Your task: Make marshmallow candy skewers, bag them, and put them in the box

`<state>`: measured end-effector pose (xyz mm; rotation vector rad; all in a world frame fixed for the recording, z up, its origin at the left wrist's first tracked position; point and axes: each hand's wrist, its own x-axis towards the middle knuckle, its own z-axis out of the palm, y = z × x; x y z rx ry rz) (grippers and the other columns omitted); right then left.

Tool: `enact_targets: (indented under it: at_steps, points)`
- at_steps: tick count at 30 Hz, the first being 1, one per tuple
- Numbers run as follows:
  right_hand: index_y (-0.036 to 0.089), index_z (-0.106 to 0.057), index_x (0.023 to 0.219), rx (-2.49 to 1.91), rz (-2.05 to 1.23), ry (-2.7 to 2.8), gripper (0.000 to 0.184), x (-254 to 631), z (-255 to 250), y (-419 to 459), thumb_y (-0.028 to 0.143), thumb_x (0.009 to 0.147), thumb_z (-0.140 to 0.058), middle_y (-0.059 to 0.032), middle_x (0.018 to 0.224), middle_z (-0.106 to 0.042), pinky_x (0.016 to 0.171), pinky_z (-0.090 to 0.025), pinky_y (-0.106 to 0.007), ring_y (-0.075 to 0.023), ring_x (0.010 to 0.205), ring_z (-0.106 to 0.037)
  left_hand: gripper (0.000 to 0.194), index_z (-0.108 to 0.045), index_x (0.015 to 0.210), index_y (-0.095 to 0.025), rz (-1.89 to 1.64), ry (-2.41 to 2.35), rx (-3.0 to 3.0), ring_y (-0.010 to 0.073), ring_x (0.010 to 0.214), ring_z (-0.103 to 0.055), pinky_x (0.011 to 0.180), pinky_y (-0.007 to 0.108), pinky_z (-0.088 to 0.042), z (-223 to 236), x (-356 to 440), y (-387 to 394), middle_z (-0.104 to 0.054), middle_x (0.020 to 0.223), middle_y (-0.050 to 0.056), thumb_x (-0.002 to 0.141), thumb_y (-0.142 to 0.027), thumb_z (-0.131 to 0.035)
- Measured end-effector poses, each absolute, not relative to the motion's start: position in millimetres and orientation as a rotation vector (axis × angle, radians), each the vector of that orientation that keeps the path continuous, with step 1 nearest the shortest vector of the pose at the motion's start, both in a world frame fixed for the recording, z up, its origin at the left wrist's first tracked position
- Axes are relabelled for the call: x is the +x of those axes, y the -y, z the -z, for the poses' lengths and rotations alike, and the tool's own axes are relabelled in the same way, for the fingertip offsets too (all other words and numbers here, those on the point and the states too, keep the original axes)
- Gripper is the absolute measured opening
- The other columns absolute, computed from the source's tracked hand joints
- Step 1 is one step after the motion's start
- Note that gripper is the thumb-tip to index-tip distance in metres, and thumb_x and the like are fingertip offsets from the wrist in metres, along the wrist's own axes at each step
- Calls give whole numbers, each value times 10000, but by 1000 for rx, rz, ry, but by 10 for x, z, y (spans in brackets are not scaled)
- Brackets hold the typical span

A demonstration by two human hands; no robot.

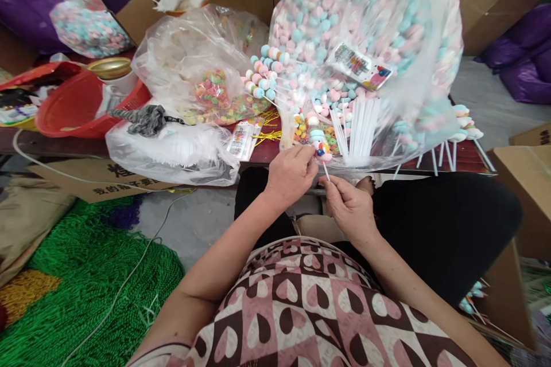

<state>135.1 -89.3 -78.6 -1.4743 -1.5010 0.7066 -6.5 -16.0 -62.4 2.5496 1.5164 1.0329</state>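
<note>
Between my hands is a marshmallow stick (321,152), tilted, with pastel pieces above and a colourful printed patch near its lower end. My left hand (289,176) is closed, its fingertips at the side of the marshmallows. My right hand (352,206) pinches the white stick (326,172) just below them. Directly behind is a bundle of white sticks (364,129), lying on a big clear bag of pink, blue and white marshmallows (301,17). Finished-looking marshmallow skewers (264,71) lie to the left of that bag. Whatever my left fingertips press is partly hidden.
Printed packets (246,139) and yellow twist ties (269,136) lie left of my hands. Further left are a plastic bag of white items (181,152) and a red basket (64,112). More skewers (462,126) overhang the table's right edge. Green cords (107,264) cover the floor.
</note>
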Motion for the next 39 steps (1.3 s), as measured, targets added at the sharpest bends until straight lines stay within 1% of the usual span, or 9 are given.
enact_targets:
  at_steps: [7, 13, 18, 23, 26, 29, 35, 37, 39]
  points:
    - [200, -747, 1012, -1449, -755, 1487, 300, 1336, 763, 828, 368, 922, -515, -36, 672, -669, 538, -454, -279, -182, 595, -611, 129, -494, 685, -219, -952, -1480, 2601, 167, 608, -545, 579, 303, -358, 532, -15, 343, -607, 660, 18, 782, -134, -485]
    - [201, -730, 927, -1374, -980, 1345, 321, 1340, 722, 786, 467, 911, -551, 37, 470, -498, 434, -363, -246, -133, 446, -468, 141, -461, 652, -218, -1071, -1392, 2399, 137, 583, -518, 572, 277, -365, 489, -15, 453, -574, 618, -5, 776, -154, -482]
    - [191, -700, 950, -1268, -1155, 1231, 351, 1356, 699, 817, 511, 906, -563, 77, 443, -437, 413, -318, -235, -94, 384, -381, 114, -557, 827, -204, -1176, -1205, 1737, 118, 708, -595, 678, 249, -465, 518, -84, 380, -648, 792, 5, 880, -301, -529]
    - [183, -697, 943, -1206, -1363, 1231, 402, 1349, 697, 849, 559, 895, -564, 83, 428, -427, 426, -317, -227, -86, 381, -381, 368, -612, 1077, -220, -1111, -869, 1191, 177, 934, -667, 809, 313, -523, 546, -125, 255, -714, 967, 59, 871, -524, -581]
    - [186, -685, 956, -1204, -1408, 1189, 385, 1335, 695, 841, 547, 894, -569, 85, 443, -442, 435, -330, -218, -84, 391, -393, 412, -660, 1020, -209, -1118, -789, 1022, 192, 918, -677, 855, 343, -520, 570, -83, 218, -729, 879, 53, 804, -560, -659]
    - [189, -673, 962, -1231, -1377, 1126, 337, 1337, 692, 829, 509, 871, -616, 73, 496, -501, 445, -356, -211, -83, 425, -425, 400, -683, 948, -202, -1191, -808, 946, 189, 926, -671, 864, 335, -512, 618, -48, 199, -730, 912, 46, 760, -554, -709]
    - [190, -675, 942, -1280, -1318, 1127, 322, 1338, 678, 825, 497, 889, -596, 63, 496, -518, 447, -383, -213, -91, 433, -449, 331, -691, 907, -194, -1109, -876, 1148, 160, 981, -621, 947, 303, -455, 694, -91, 218, -707, 952, 28, 814, -511, -674]
    - [192, -674, 949, -1292, -1295, 1168, 327, 1334, 672, 829, 501, 899, -580, 64, 491, -517, 450, -384, -215, -92, 429, -450, 346, -669, 850, -185, -1089, -900, 1203, 143, 894, -610, 901, 288, -457, 700, -113, 225, -680, 868, 16, 823, -530, -654]
    - [193, -672, 955, -1305, -1263, 1210, 337, 1332, 668, 835, 508, 910, -562, 64, 486, -515, 455, -387, -219, -93, 425, -449, 381, -629, 775, -183, -1045, -916, 1241, 124, 741, -564, 777, 274, -460, 713, -125, 228, -612, 732, -5, 827, -561, -633]
